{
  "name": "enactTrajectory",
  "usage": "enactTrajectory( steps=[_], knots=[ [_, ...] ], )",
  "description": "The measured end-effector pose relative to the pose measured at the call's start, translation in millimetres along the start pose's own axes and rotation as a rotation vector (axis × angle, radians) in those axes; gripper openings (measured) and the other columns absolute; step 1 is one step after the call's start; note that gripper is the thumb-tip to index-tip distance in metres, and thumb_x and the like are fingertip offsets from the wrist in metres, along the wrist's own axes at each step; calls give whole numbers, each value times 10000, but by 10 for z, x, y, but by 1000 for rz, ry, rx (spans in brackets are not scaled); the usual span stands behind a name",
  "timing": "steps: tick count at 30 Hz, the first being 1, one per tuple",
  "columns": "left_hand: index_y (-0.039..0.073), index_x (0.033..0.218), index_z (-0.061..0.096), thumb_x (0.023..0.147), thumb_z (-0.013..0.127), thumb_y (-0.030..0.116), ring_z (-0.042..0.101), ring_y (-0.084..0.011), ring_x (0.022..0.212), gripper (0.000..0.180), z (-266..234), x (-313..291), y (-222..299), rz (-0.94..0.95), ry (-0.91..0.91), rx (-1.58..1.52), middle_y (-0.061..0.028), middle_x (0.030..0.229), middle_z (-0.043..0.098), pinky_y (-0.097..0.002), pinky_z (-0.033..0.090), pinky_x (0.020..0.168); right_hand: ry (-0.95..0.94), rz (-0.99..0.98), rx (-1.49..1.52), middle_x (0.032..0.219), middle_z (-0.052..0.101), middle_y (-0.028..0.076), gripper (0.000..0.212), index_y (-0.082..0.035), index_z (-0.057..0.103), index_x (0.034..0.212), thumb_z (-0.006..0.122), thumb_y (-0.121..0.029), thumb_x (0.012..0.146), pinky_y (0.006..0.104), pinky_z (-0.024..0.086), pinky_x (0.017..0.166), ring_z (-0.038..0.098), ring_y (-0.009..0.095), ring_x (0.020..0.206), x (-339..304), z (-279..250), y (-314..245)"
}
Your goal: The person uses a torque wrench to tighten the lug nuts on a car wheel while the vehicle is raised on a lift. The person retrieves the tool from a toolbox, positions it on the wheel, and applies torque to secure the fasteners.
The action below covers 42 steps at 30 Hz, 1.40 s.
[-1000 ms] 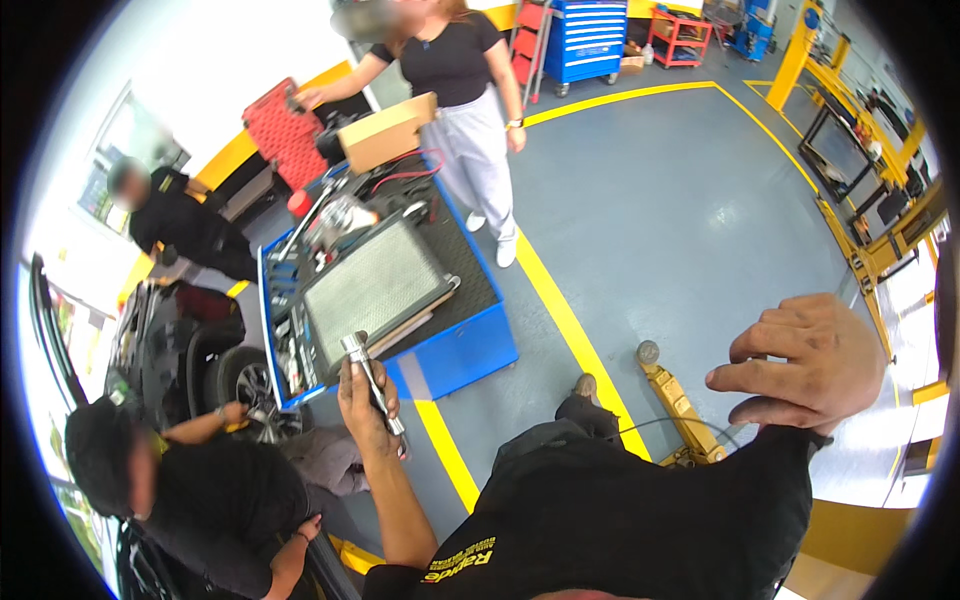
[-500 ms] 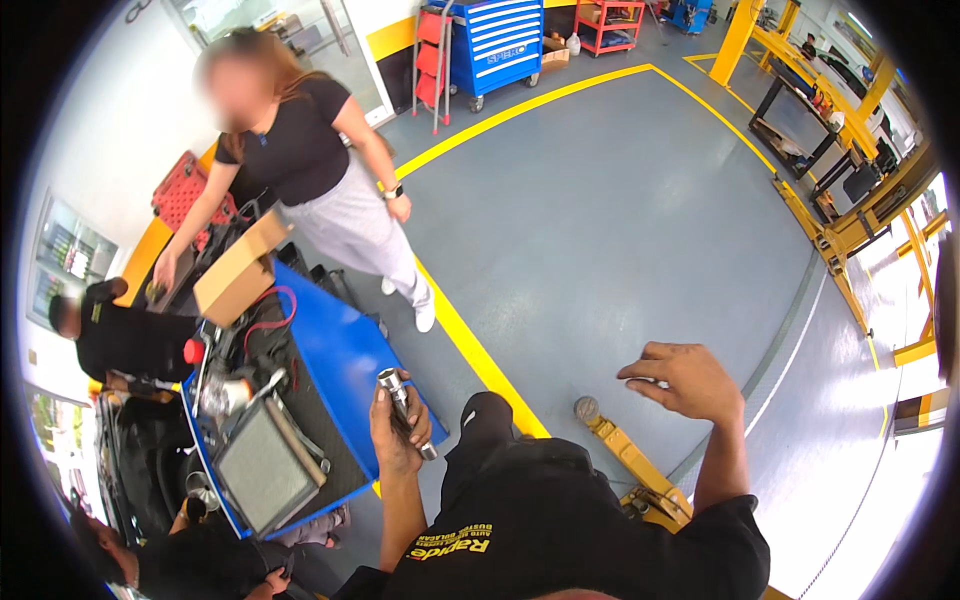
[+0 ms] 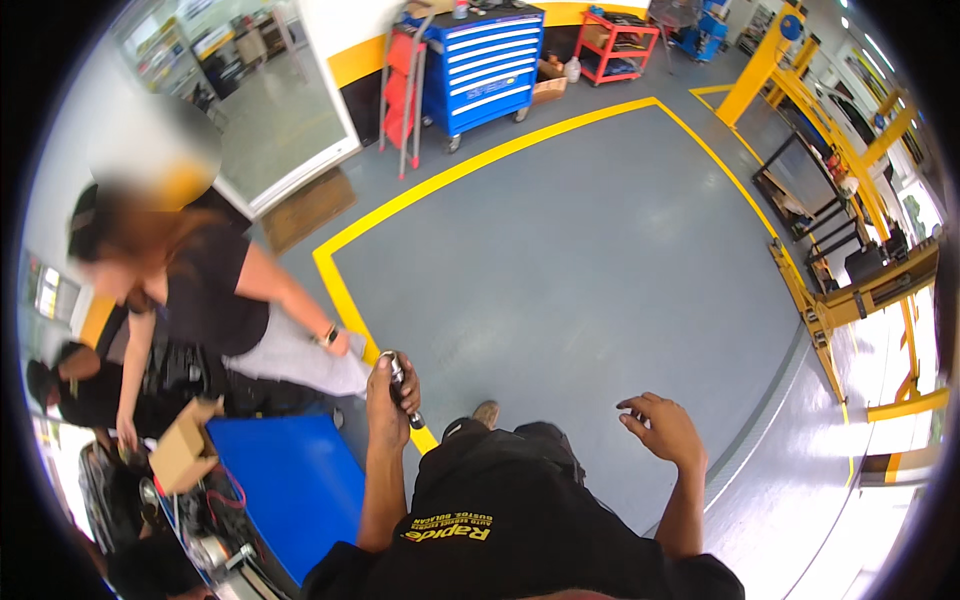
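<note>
My left hand (image 3: 380, 412) is closed around a chrome socket tool (image 3: 398, 374), held slantwise in front of my body. Its shiny round end stands out above my fingers and its darker lower end shows below them. Part of the tool is hidden in my palm. Out to the right, my right hand (image 3: 662, 428) hangs in the air over the floor, its fingers loosely bent and apart, with nothing in them. A blue-topped workbench (image 3: 290, 465) stands to the left of my left forearm.
An open cardboard box (image 3: 187, 445) sits on the bench, beside which a person in a black shirt (image 3: 205, 290) leans. Farther off are a glass door, a red folding ladder (image 3: 400, 95), a blue tool chest (image 3: 485, 75) and a red cart (image 3: 615, 50). Yellow lift arms (image 3: 815, 310) border the right.
My view has turned left and forward, away from the bench, which now sits lower left. Both hands stay raised, the left still holding the socket tool. The other person bends lower toward the box.
</note>
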<state>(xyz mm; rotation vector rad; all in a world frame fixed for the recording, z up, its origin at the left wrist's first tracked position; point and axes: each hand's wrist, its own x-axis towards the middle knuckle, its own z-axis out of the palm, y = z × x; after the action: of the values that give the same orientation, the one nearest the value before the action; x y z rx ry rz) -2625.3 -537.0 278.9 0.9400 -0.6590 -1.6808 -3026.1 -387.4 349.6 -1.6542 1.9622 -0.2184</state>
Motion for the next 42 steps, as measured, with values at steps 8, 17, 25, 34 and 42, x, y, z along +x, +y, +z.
enactTrajectory(
  steps=[8, 17, 25, 34, 42],
  knots=[
    [85, 1029, 641, 1036, 596, 357, 445, -70, 611, 276, 2120, 3744, -576, -89, -298, 845, 6, 740, 546, -254, 369, 539, 151, 423, 54, 1006, 740, 125, 216, -98, 772, 1106, 714, -247, 961, 437, 565, 765, 731, 290, 821, 1698, -891, 1764],
    [-22, 1231, 673, 999, 649, 484, 710, -363, 989, 557, 1870, 6936, -3007, -89, -23, 1405, -229, 1017, 738, -452, 539, 884, 163, 292, 5, 948, 713, 114, 202, -119, 771, 1096, 672, -261, 992, 455, 551, 792, 705, 315, 863, 5124, -3010, 3370],
    [1, 1107, 697, 978, 652, 460, 579, -222, 541, 478, 2228, 7874, -3901, -838, 489, 1119, -121, 785, 663, -386, 443, 477, 299, 89, 147, 931, 717, 103, 164, -83, 755, 1090, 675, -188, 992, 414, 548, 749, 700, 289, 810, 8862, -5136, 4735],
    [86, 940, 638, 980, 630, 585, 485, -158, 485, 500, 4929, 12046, -4283, -664, 689, 652, -35, 677, 550, -352, 396, 431, 318, 187, 199, 986, 754, 131, 193, -40, 755, 1108, 686, -181, 996, 381, 549, 736, 713, 255, 804, 12203, -7037, 6312],
    [90, 1037, 668, 945, 691, 634, 440, -99, 476, 551, 8924, 17025, -4042, -354, 143, 919, -12, 683, 532, -278, 364, 431, 540, 480, 349, 821, 719, 107, 199, -5, 758, 1098, 653, -157, 1024, 319, 528, 656, 643, 154, 687, 14291, -8603, 8616]
  ],
)
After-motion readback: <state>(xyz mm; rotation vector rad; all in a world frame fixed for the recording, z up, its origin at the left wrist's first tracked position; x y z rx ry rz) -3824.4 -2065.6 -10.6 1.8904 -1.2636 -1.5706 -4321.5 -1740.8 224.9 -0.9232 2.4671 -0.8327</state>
